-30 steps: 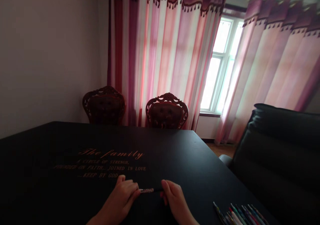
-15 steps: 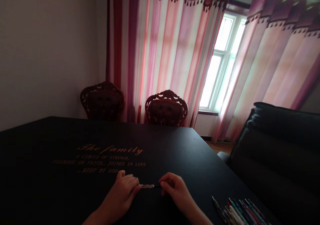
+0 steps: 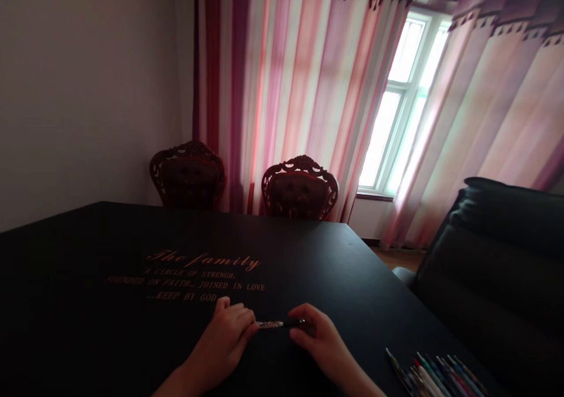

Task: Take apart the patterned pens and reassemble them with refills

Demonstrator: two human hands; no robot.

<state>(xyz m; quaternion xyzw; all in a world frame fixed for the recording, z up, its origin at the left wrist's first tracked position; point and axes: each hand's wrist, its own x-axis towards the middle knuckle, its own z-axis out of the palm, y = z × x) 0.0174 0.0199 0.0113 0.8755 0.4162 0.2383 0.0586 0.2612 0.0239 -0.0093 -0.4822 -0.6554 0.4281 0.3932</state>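
Note:
Over the dark table point(image 3: 299, 256), a pen point(image 3: 272, 325) with a pale patterned barrel and a black end lies level between my hands. My left hand point(image 3: 227, 329) is closed on its left end, pinching it between thumb and fingers. Around the black right end, my right hand point(image 3: 315, 332) holds its thumb and forefinger apart, with a gap showing on both sides of the pen. The pen's left tip is hidden inside my left fingers.
Several pens point(image 3: 434, 373) lie side by side at the lower right. Two carved chairs, one at the left point(image 3: 188, 177) and another chair point(image 3: 300, 188), stand beyond the far edge. A black leather seat point(image 3: 506, 268) is on the right.
My right thumb and fingers have parted from the pen's black end, which now shows more fully. My left hand keeps its grip. The whole view has shifted slightly.

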